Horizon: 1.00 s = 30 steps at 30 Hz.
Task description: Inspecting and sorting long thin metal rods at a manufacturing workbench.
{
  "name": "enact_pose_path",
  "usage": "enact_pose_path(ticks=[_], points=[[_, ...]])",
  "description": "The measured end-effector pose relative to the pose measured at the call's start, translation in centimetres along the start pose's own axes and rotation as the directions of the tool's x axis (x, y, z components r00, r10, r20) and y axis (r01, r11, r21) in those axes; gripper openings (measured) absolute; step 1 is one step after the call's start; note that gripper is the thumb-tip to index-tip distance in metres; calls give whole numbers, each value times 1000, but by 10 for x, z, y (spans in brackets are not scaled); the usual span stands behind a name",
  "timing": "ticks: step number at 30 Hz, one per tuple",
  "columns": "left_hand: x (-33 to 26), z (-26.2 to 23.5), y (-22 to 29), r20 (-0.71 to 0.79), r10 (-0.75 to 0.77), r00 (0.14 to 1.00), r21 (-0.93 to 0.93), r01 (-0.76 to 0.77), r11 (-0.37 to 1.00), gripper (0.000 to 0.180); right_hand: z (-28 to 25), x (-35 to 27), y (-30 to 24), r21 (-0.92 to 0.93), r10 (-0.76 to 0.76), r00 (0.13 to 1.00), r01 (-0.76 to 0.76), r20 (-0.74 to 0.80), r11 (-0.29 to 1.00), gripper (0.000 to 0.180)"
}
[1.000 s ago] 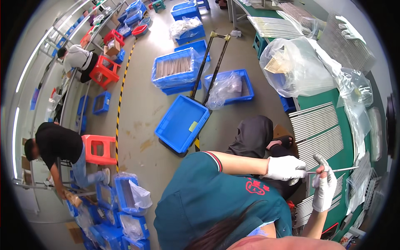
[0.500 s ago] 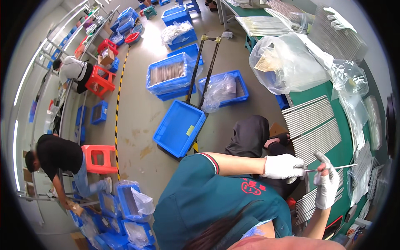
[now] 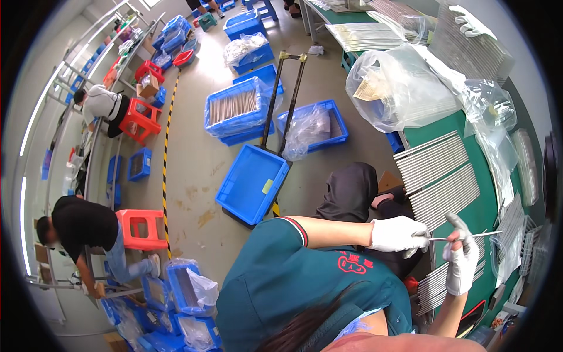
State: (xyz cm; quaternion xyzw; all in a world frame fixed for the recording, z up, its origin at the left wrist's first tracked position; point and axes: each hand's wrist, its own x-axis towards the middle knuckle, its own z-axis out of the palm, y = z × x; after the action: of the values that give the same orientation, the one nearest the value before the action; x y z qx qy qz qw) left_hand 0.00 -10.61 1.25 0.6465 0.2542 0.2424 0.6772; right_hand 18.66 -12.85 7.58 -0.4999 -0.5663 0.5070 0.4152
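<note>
Metal rod (image 3: 488, 234) observed over near edge of green table (image 3: 422, 134), held btwn both gloved hands, raised clear of the surface, approx. level. L hand (image 3: 400, 236) just beside the table's near edge, closed on rod's near end; white glove. R hand (image 3: 460, 265) above the tabletop, fingers bent about rod farther along; one finger raised, bare skin showing at a fingertip. Exact R finger contact partly hidden. Rod's free end points across the table twd far side.

On table: two rod rows side by side, upper row (image 3: 433, 162) & middle row (image 3: 447, 195), w/ narrow gap btwn; lower row (image 3: 435, 291) partly behind R forearm. Farther up table: clear plastic bag (image 3: 410, 88), open mouth, paper-like tan item inside. Along table's far side: clear wrap (image 3: 489, 111). Spare white glove (image 3: 472, 23) on rod stack by table's top end.

Floor, left of table: blue tray (image 3: 251, 185), nothing inside, beside cart handle (image 3: 298, 94); blue crate (image 3: 234, 107) w/ rods upright-looking, orientation n/c. Well left of table: red stool (image 3: 143, 229) & co-worker in dark top (image 3: 85, 229), bent over blue bins (image 3: 158, 290).
</note>
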Motion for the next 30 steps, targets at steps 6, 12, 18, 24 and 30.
enact_pose_path(ticks=[6,12,18,24,30], points=[[2,8,3,-35,32,999,47,-30,998,29,4,-5,-2,-31,82,992,-80,95,996,43],[-10,-11,-21,63,225,972,63,-229,971,21,-50,14,15,237,27,962,40,-273,971,35],[-12,-11,5,-163,-316,935,-178,287,941,22,-75,17,22,455,111,921,78,-374,887,29],[-2,-1,-2,-72,-390,918,-296,353,887,21,-58,0,28,527,345,926,-219,-151,821,17],[3,10,6,-1,-458,889,-410,418,811,21,-52,-3,40,377,378,924,-332,-54,865,16]])
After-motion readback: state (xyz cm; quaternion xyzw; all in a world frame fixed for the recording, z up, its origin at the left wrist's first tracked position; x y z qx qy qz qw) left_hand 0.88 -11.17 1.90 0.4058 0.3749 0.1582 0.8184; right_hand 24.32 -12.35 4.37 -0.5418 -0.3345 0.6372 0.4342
